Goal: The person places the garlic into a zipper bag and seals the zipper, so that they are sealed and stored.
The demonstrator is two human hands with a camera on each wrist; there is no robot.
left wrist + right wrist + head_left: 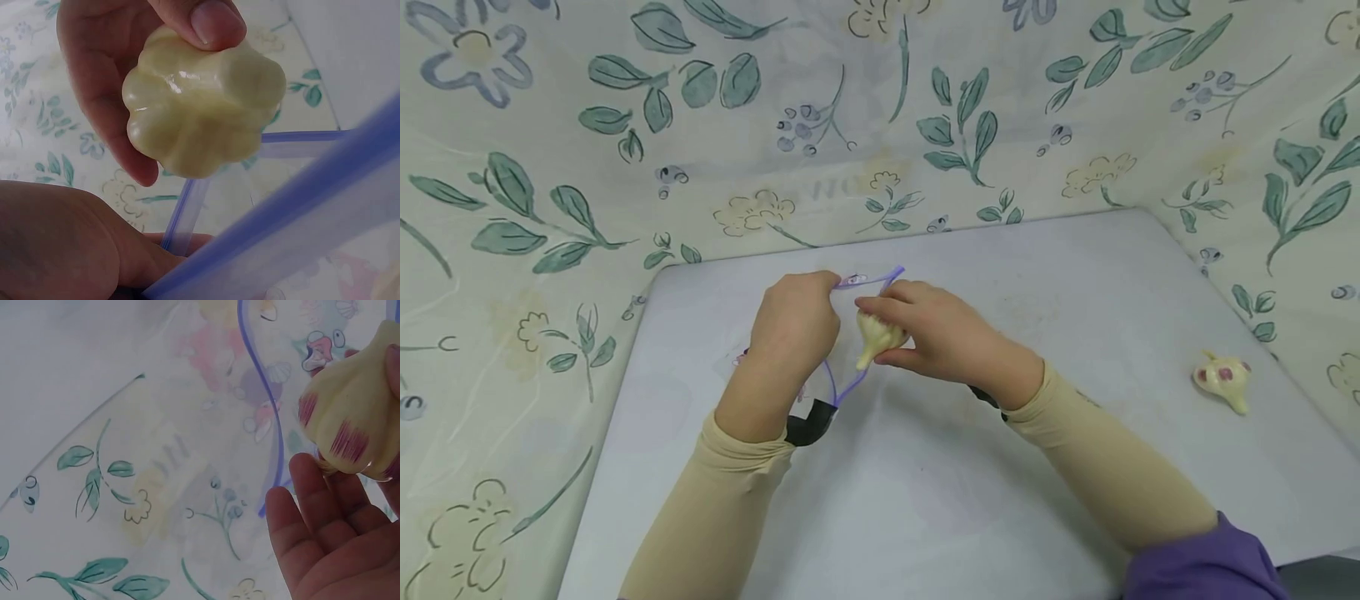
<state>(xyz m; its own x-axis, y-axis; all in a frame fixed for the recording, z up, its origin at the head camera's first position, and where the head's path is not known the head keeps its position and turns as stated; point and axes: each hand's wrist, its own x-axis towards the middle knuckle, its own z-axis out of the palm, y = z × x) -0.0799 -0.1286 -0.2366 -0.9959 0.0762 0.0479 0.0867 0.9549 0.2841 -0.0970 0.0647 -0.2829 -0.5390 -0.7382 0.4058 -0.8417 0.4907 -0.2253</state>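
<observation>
My right hand (943, 333) holds a pale garlic bulb (880, 336) between thumb and fingers, its stem end pointing down toward me in the head view. Purple patches mark the bulb's side (350, 419) in the right wrist view. A clear zip bag (281, 209) with purple-blue zip strips is spread wide at its mouth. Gripping the bag's edge is my left hand (793, 329), its fingers partly hidden behind the plastic in the left wrist view. The bulb is right at the bag's mouth, between the two strips in the head view.
Another garlic bulb (1223, 381) with purple patches lies at the right side of the white table (1075, 292). Cloth printed with leaves and flowers (850, 108) hangs behind the table and along its sides. Pink and purple printed figures show on the bag.
</observation>
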